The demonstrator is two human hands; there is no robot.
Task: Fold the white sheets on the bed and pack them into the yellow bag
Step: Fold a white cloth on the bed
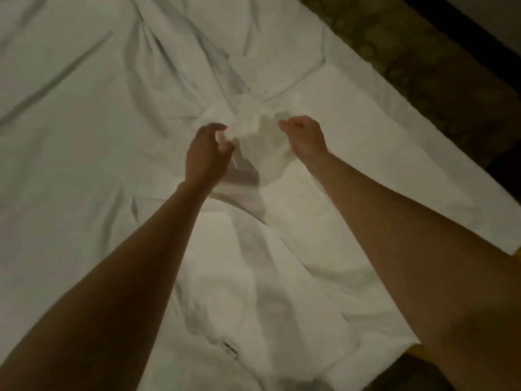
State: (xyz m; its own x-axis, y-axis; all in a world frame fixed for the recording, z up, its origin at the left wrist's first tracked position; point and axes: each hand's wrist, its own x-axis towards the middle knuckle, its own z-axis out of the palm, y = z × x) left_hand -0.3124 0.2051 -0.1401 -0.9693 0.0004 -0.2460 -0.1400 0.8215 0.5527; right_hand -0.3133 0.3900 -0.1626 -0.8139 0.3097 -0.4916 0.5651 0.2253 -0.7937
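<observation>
The white sheet (253, 122) was bunched mid-bed (56, 136), gripped by the left hand (207, 153) and pinched by the right hand (306, 136), so folding had barely been started and an edge probably needed finding next, yellow bag (517, 253) barely visible.

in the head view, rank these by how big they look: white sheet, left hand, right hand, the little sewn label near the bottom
1. white sheet, fills most of the view
2. left hand and right hand, look about alike; not ranked
3. sewn label, smallest
</observation>
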